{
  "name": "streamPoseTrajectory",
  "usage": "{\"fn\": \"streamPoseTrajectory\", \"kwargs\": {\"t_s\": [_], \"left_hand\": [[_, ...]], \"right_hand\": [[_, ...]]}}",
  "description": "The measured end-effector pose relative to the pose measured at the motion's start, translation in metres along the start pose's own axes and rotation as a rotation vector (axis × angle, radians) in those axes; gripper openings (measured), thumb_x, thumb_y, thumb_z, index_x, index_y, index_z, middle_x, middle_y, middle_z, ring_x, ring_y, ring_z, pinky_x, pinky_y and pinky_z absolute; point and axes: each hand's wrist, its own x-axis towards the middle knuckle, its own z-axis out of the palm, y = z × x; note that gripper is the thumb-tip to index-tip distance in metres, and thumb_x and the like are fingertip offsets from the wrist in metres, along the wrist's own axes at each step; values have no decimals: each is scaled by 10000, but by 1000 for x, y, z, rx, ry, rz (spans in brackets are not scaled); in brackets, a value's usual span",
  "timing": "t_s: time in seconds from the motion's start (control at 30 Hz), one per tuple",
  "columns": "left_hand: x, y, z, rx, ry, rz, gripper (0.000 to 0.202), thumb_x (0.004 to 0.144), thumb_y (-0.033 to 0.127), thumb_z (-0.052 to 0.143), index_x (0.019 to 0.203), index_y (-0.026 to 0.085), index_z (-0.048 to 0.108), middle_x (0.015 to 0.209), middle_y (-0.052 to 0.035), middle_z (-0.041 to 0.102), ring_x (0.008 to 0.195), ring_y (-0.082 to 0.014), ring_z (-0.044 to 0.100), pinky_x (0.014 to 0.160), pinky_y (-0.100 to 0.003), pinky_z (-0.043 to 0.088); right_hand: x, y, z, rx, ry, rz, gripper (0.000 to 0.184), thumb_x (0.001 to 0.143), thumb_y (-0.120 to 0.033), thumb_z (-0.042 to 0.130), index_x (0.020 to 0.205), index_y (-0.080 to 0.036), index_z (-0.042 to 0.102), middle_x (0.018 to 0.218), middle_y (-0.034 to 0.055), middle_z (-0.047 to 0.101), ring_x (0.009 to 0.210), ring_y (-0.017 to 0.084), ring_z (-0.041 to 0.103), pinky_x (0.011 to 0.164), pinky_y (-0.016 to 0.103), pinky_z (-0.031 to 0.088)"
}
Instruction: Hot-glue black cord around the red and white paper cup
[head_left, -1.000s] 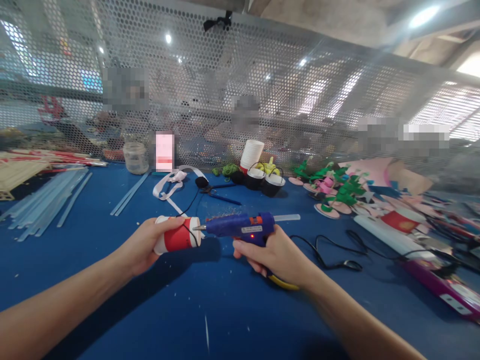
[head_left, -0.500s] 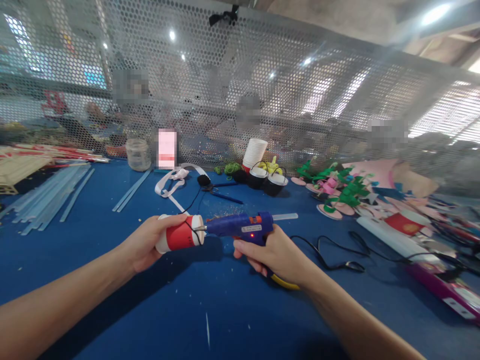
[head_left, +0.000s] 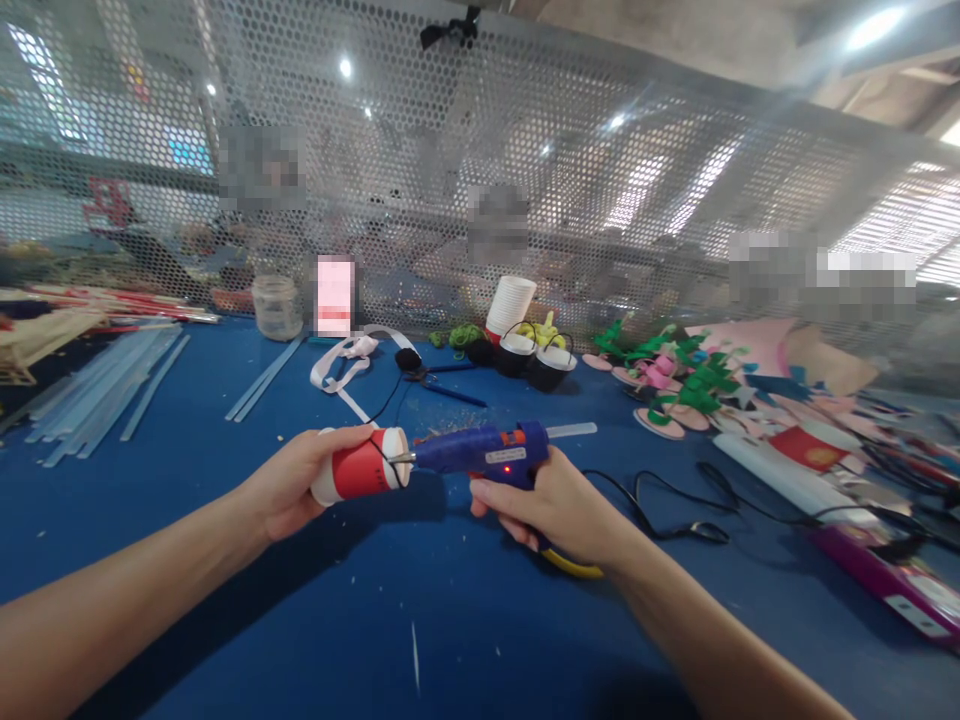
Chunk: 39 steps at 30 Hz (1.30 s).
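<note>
My left hand [head_left: 289, 487] is closed round a small red and white paper cup [head_left: 362, 473], held on its side with a thin black cord at its rim. My right hand [head_left: 551, 503] grips a blue hot glue gun [head_left: 480, 452] by its handle; a red light glows on the gun's side. A clear glue stick [head_left: 570, 431] pokes out of the gun's back. The metal nozzle touches the cup's rim. Both hands hover just above the blue table [head_left: 420, 620].
Loose clear glue sticks [head_left: 97, 385] lie at the far left. A jar [head_left: 276, 307], white ribbon [head_left: 346, 358], stacked white cups [head_left: 509, 305] and black-handled cups [head_left: 550, 368] stand at the back. Green and pink foam pieces [head_left: 682, 385] and a black cable [head_left: 667, 510] lie right. A perforated metal screen [head_left: 480, 180] closes the back.
The cup and the glue gun have stayed joined at the nozzle; both hands have shifted very slightly. The view has tilted a little.
</note>
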Motion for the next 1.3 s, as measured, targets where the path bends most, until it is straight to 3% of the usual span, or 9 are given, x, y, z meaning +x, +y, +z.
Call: {"fn": "streamPoseTrajectory", "kwargs": {"t_s": [0.4,0.63,1.0,1.3], "left_hand": [[2,-1,0,15,7,15,250,698,257,586,860,78,651,708,-71,673,547,-125,578,516,-207,460],[-1,-3,2,77,73,129,237,660,268,628,803,84,667,671,-55,671,523,-99,551,470,-169,399],[-3,-4,4,58,87,244,191,612,242,676,739,100,683,646,-60,692,592,-138,605,584,-213,464],[-5,-7,5,77,124,319,122,574,233,707,653,143,686,609,-27,700,529,-118,612,531,-184,479]], "right_hand": [[0,-1,0,-2,6,5,252,722,-330,538,594,-115,568,360,-60,414,310,30,366,328,146,345],[2,2,0,17,14,-4,258,728,-331,534,590,-116,568,353,-62,410,301,27,357,325,146,334],[6,2,1,125,17,9,270,727,-338,526,576,-117,564,334,-64,401,289,27,344,314,149,287],[6,6,-1,192,16,11,267,730,-330,534,570,-118,565,317,-70,394,278,21,331,311,147,261]]}}
